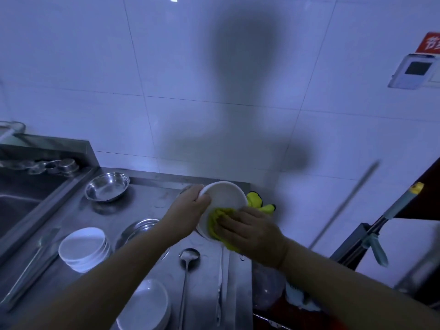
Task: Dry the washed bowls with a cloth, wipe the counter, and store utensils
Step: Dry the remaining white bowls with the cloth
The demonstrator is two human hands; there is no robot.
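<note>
My left hand (pixel 188 209) grips the rim of a white bowl (pixel 225 196), held tilted above the steel counter (pixel 152 201). My right hand (pixel 247 231) presses a yellow cloth (pixel 217 219) against the bowl's lower inside. Part of the cloth sticks out behind the bowl at the right. A stack of white bowls (pixel 83 248) stands at the left front and another white stack (pixel 145 306) at the near edge. A steel ladle (pixel 187 277) and a long utensil (pixel 220 282) lie on the counter below my hands.
An empty steel bowl (pixel 107 186) sits at the back left, a steel plate (pixel 139 229) lies under my left forearm. A sink (pixel 26 201) is at far left with small steel cups (pixel 64 166) on its ledge. Mop handles (pixel 357 198) lean at the right beyond the counter edge.
</note>
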